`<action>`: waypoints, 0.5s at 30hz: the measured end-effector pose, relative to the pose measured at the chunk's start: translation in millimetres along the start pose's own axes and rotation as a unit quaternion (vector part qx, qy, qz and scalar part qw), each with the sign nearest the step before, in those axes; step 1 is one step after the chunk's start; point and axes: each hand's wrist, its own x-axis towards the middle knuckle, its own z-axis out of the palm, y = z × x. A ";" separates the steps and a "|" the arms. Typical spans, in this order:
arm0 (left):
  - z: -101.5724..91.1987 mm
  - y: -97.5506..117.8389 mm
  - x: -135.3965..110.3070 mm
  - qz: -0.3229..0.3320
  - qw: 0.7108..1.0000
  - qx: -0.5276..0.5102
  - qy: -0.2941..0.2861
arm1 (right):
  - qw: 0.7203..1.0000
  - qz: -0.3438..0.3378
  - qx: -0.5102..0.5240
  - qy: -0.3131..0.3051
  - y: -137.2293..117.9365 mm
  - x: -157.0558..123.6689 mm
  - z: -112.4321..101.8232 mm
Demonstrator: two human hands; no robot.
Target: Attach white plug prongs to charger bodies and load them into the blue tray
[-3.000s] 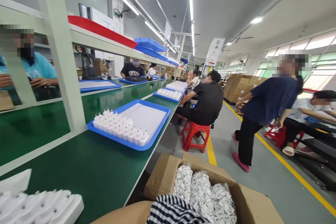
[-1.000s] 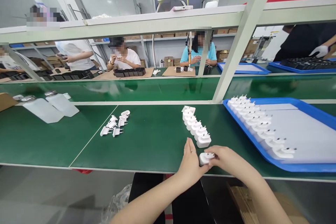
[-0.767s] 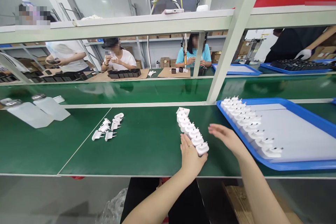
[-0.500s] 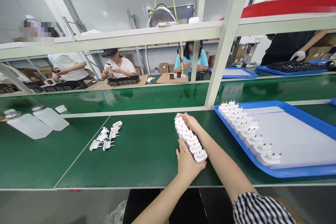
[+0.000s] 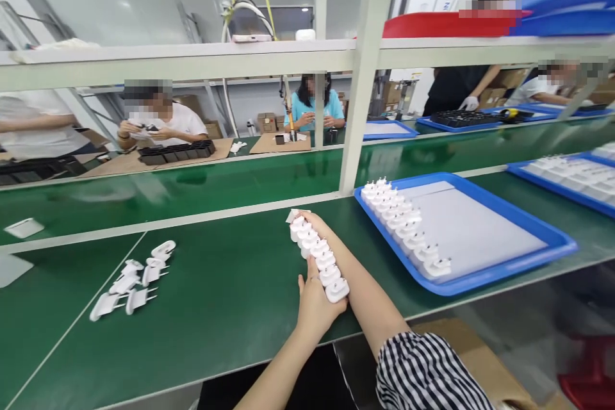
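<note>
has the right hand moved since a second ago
Yes: the right hand has gone from the plug row's near end to its far end, closer to the white strip behind it.

Plugs (image 5: 325, 259): white. Tabletop (image 5: 230, 295): green. Right tray (image 5: 504, 268): blue; its sheet (image 5: 480, 221), white. Near sleeve (image 5: 427, 371): black-and-white stripes. Far shelf tray (image 5: 446, 24): red. Shirt (image 5: 298, 102), far middle: turquoise.
</note>
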 end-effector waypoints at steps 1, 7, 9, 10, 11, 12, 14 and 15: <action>-0.6 2.9 -0.8 0.005 1.000 -0.007 -0.002 | 1.000 -0.010 0.001 -0.001 -4.3 -2.9 -1.7; -5.1 37.0 -3.1 0.083 0.996 -0.027 0.021 | 0.996 -0.085 0.010 -0.004 -53.3 -17.7 -16.5; -4.9 53.1 -2.5 0.109 0.993 -0.035 0.023 | 0.994 -0.110 0.009 0.003 -77.7 -24.2 -24.9; -3.7 61.8 -2.3 0.125 0.991 -0.037 0.019 | 0.992 -0.125 0.006 0.011 -90.5 -28.9 -30.8; -1.5 71.1 -2.2 0.143 0.989 -0.036 0.015 | 0.990 -0.140 -0.003 0.024 -103.2 -35.0 -38.1; 1.9 80.7 -2.6 0.165 0.986 -0.034 0.008 | 0.987 -0.153 -0.017 0.039 -115.4 -42.5 -47.0; 12.9 100.8 -4.6 0.210 0.977 -0.034 -0.012 | 0.980 -0.178 -0.050 0.076 -136.8 -62.0 -69.5; 20.5 110.8 -6.3 0.230 0.972 -0.041 -0.026 | 0.976 -0.187 -0.063 0.095 -145.4 -73.9 -82.7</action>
